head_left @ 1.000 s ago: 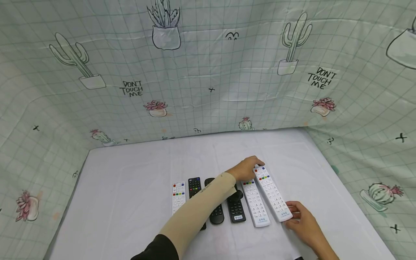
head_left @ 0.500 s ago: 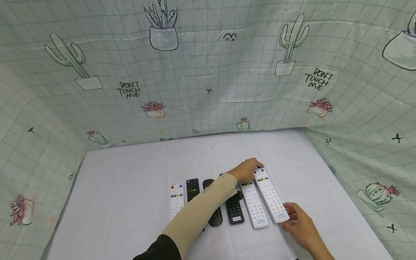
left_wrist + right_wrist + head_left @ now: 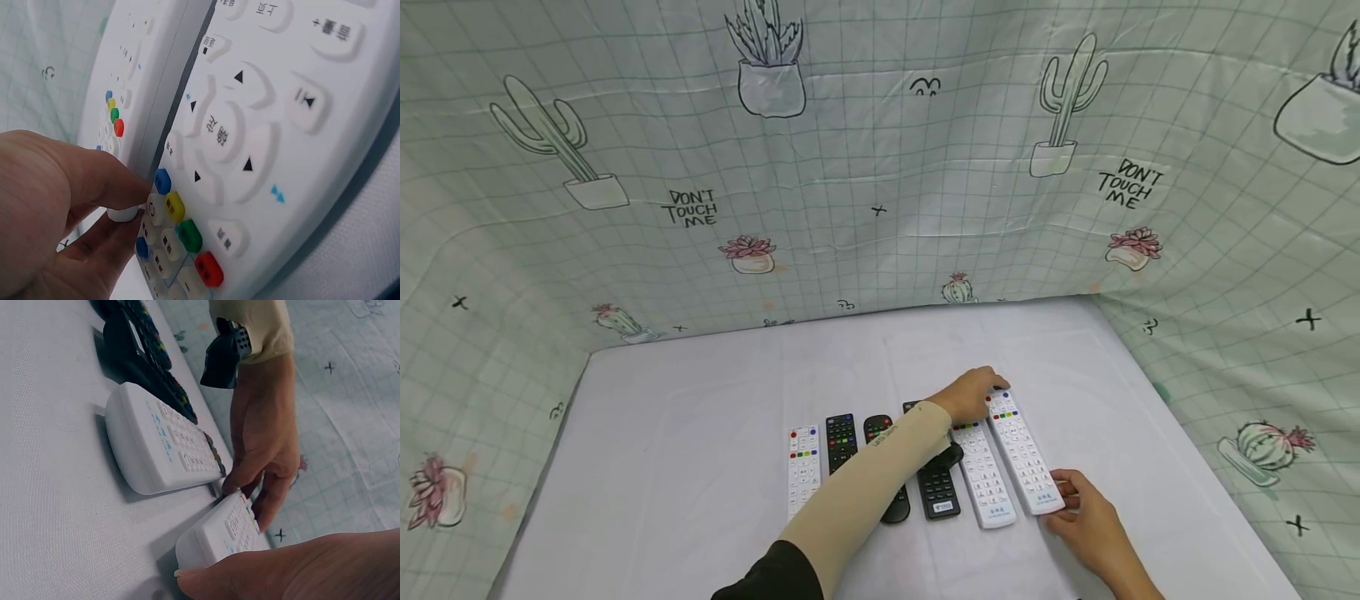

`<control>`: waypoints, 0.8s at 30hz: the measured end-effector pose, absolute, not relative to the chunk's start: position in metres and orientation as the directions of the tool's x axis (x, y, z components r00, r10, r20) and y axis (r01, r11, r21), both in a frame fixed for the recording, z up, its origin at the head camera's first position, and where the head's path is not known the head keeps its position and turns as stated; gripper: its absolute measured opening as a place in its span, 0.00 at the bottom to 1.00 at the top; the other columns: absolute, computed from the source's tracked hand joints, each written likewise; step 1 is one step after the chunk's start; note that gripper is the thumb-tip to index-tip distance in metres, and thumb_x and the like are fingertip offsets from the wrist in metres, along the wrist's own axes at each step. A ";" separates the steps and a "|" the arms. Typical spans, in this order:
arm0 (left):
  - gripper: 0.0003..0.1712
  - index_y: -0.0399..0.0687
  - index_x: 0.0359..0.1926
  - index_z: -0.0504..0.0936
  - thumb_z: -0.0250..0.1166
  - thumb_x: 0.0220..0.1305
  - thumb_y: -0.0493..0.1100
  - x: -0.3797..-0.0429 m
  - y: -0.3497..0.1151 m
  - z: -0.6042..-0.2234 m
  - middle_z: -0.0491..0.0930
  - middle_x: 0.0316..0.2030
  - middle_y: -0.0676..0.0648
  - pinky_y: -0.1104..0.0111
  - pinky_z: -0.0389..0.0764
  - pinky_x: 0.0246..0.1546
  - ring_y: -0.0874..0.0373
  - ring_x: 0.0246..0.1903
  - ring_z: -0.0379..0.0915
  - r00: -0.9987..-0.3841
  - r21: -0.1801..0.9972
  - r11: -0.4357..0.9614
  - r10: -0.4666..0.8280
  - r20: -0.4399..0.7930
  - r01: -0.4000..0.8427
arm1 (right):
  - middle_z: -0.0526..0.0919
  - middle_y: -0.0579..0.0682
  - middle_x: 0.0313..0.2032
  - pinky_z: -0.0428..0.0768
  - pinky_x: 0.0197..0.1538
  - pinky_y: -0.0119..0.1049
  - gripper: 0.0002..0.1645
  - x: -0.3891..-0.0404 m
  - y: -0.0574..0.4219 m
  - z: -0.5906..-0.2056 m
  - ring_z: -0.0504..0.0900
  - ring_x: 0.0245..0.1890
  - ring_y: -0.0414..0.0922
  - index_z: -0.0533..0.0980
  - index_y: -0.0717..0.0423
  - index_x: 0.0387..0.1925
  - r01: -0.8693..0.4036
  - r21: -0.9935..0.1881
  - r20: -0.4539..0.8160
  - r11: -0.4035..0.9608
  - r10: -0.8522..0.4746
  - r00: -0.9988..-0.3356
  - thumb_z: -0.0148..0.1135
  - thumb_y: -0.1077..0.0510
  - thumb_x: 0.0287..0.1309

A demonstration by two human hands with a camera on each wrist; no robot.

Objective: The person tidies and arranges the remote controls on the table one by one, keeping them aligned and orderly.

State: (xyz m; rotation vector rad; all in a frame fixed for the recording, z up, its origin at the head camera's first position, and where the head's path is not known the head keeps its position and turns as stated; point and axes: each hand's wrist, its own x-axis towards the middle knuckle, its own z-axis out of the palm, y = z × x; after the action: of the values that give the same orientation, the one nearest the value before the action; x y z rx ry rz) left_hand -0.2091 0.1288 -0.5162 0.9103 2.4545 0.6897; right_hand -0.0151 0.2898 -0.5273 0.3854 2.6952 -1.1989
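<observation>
At the right end of a row on the table lies a white remote control (image 3: pixel 1024 454) with small coloured buttons near its top. My left hand (image 3: pixel 968 395), its arm in a beige sleeve reaching across the row, pinches the remote's far end. Thumb and fingers of my right hand (image 3: pixel 1090 525) hold its near end at the lower right corner. Just left of it lies a second white remote (image 3: pixel 985 477), nearly parallel and with a narrow gap between. In the left wrist view this second remote (image 3: pixel 231 134) fills the foreground, beside my left hand (image 3: pixel 69 200).
Further left in the row are black remotes, among them one with a white label (image 3: pixel 938 492) and one with a rounded end (image 3: pixel 897 507). Another white remote (image 3: pixel 803 467) ends the row. My left forearm covers parts of several. Patterned cloth (image 3: pixel 850 167) hangs around the white table (image 3: pixel 685 433).
The head view has shifted slightly. The near end of the rightmost white remote has come a little closer to its white neighbour, with both hands staying at its ends.
</observation>
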 end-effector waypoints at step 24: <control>0.34 0.48 0.72 0.78 0.64 0.67 0.26 -0.203 0.131 -0.518 0.78 0.62 0.48 0.77 0.73 0.60 0.60 0.61 0.73 -0.689 0.526 0.661 0.702 -0.181 0.535 | 0.79 0.64 0.45 0.87 0.43 0.36 0.36 -0.015 0.284 -0.526 0.82 0.45 0.52 0.71 0.77 0.61 0.286 -0.682 -0.240 0.674 0.163 -0.957 0.73 0.77 0.49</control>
State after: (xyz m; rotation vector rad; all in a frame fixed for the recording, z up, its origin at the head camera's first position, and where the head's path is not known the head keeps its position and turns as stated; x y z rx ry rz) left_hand -0.2032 0.1305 -0.5185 0.9761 2.5096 0.6243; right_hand -0.0151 0.2837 -0.5255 0.3687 2.7263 -1.1511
